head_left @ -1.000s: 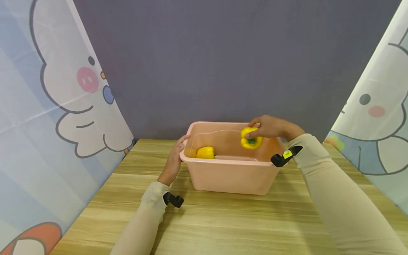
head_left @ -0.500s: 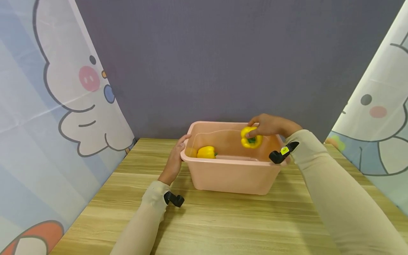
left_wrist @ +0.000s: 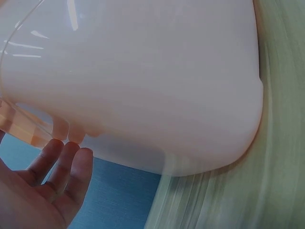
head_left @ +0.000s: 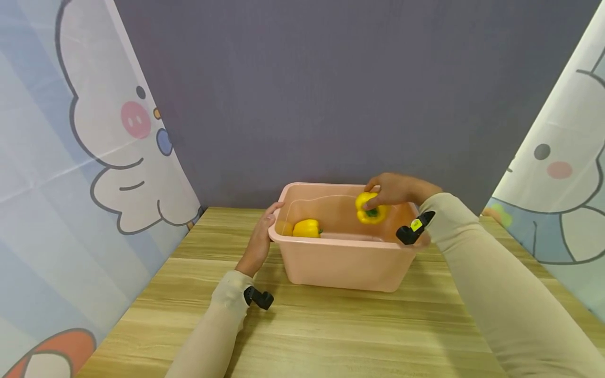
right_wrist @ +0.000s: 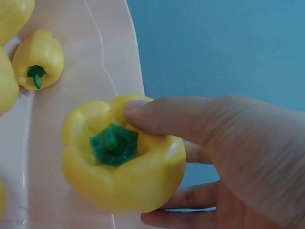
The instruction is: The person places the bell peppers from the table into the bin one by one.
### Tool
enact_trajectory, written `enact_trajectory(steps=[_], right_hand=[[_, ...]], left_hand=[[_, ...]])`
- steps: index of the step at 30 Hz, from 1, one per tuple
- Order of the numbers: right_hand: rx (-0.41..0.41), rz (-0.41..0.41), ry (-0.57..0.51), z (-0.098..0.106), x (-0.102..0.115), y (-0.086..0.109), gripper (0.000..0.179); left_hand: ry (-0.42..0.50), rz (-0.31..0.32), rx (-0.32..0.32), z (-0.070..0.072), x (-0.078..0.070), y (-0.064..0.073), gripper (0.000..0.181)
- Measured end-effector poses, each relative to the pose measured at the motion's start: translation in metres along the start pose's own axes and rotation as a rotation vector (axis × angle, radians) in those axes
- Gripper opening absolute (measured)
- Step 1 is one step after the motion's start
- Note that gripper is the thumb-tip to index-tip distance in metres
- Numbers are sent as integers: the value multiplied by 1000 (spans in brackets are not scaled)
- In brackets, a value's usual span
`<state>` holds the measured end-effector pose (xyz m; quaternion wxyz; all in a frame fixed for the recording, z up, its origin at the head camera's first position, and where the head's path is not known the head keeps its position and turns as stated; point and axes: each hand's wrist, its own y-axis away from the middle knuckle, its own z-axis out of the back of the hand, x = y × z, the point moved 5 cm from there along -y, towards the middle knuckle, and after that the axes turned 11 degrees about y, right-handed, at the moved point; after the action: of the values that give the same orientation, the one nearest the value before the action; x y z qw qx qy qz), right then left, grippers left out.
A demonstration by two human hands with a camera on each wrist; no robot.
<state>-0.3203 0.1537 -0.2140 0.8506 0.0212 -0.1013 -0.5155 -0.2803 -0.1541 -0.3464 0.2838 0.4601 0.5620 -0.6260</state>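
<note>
My right hand (head_left: 394, 190) holds a yellow bell pepper (right_wrist: 124, 176) with a green stem, the thumb (right_wrist: 162, 114) pressed on its top and the fingers (right_wrist: 195, 195) beneath. In the head view it hangs over the right part of a pink plastic bin (head_left: 347, 265). At the bin's left end, my left hand (head_left: 259, 240) grips the rim. In the left wrist view, several of its fingers (left_wrist: 76, 176) touch the outer wall, while the thumb is mostly out of view. Inside, a second yellow bell pepper (head_left: 307, 229) lies at the left.
Further yellow peppers (right_wrist: 9, 19) show inside the bin in the right wrist view; the front wall hides them in the head view. The bin stands on a wood-grain table (head_left: 302, 331). Behind rises a grey panel (head_left: 331, 94), with a cartoon-printed curtain (head_left: 42, 210) at the left.
My right hand and the pepper it holds have shifted very slightly left above the bin. The left hand stays on the rim, and the head view tilts a little.
</note>
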Motion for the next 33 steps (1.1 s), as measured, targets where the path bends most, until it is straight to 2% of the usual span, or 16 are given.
enact_trajectory(steps=[6,13,20,23,27,30,33], right_hand=[[12,14,-18,-8,5,-6,63],[-2,55,19,-9,14,-9,63],[17,37,30,-13,15,-12,62],[13,51,37,-12,18,-7,57],[-15,77,136,-8,25,4,54],[-66,72,220,-2,29,16,52],[-121,69,258,3,32,30,50]], left_hand=[[-6,6,3,2,2,2,53],[-12,1,-6,3,2,1,55],[3,6,-14,5,8,3,55],[10,11,-13,4,11,5,55],[13,2,-2,1,11,5,56],[10,-27,6,0,7,0,55],[4,-53,0,1,4,-4,55]])
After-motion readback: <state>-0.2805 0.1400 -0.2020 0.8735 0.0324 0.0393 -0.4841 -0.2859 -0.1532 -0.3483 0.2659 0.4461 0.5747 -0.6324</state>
